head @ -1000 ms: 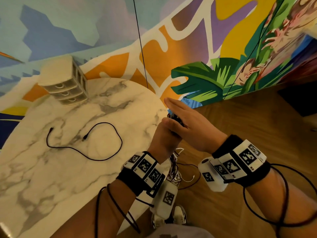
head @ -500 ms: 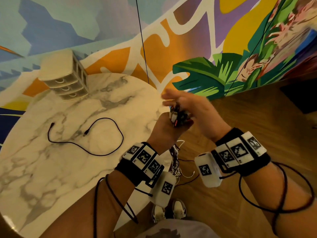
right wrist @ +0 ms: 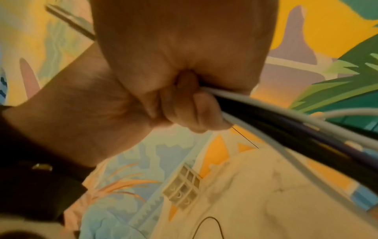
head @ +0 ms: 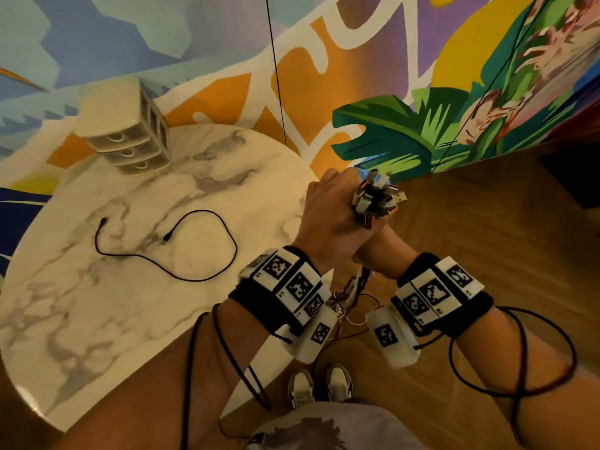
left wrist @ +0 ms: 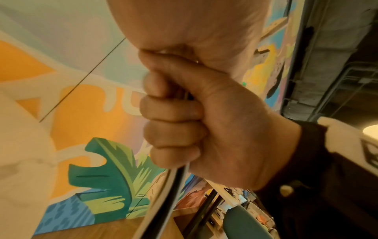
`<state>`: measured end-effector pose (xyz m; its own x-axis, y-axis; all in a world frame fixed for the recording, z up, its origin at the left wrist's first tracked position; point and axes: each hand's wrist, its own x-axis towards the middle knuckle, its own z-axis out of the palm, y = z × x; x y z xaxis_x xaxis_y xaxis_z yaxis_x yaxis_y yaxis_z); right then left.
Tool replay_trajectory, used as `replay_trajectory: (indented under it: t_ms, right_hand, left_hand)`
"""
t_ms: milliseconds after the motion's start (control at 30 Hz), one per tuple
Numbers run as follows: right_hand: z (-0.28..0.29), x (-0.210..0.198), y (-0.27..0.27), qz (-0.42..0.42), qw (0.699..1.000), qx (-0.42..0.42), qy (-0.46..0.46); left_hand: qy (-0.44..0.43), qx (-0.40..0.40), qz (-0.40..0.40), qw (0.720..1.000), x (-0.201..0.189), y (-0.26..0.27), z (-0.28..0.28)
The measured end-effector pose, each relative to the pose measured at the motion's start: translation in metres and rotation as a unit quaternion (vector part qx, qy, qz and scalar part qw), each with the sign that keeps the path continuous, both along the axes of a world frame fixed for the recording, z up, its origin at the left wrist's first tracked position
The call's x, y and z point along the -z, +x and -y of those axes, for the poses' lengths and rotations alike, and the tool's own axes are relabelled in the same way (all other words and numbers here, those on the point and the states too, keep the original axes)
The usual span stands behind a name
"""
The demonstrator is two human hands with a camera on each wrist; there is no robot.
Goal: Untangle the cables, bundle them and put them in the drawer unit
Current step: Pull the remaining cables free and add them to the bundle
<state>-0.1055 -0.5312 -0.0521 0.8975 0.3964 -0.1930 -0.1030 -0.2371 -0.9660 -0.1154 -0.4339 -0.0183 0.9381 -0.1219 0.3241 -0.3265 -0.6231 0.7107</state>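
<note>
Since half a second back, both fists have stacked on the cable bunch: left hand on top, right hand now clenched just under it, no longer open over the plugs. Metal connector ends fan out above; the rest dangles off the table edge. Looks like early days: one thin black cable lies loose on the glossy marble table, unbundled, and the ribbed plastic drawer unit sits well apart, drawers closed.
</note>
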Motion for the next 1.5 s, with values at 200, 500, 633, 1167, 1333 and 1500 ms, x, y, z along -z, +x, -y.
replay_trajectory:
  t_ms: [200, 500, 633, 1167, 1333, 1500]
  right_hand:
    - [-0.014, 0.011, -0.008, -0.001, 1.000, 0.020, 0.013]
    - [-0.002, 0.027, -0.002, -0.173, 0.969, 0.165, 0.056]
    - [-0.006, 0.033, -0.002, -0.180, 0.970, 0.165, 0.019]
    - [-0.012, 0.061, -0.007, -0.196, 0.975, 0.107, -0.022]
    - [-0.002, 0.056, -0.011, -0.202, 0.973, 0.109, -0.033]
    - [0.001, 0.052, -0.010, -0.177, 0.980, 0.083, -0.046]
  left_hand:
    - [-0.068, 0.032, -0.122, 0.990, 0.037, -0.004, -0.035]
    - [0.183, -0.220, -0.437, 0.853, 0.206, -0.047, -0.222]
    - [0.234, -0.138, -0.396, 0.877, 0.210, -0.063, -0.206]
    - [0.254, -0.140, -0.309, 0.906, 0.187, -0.009, -0.203]
    - [0.355, -0.161, -0.356, 0.850, 0.202, 0.008, -0.214]
    - [0.200, -0.081, -0.320, 0.922, 0.184, 0.004, -0.170]
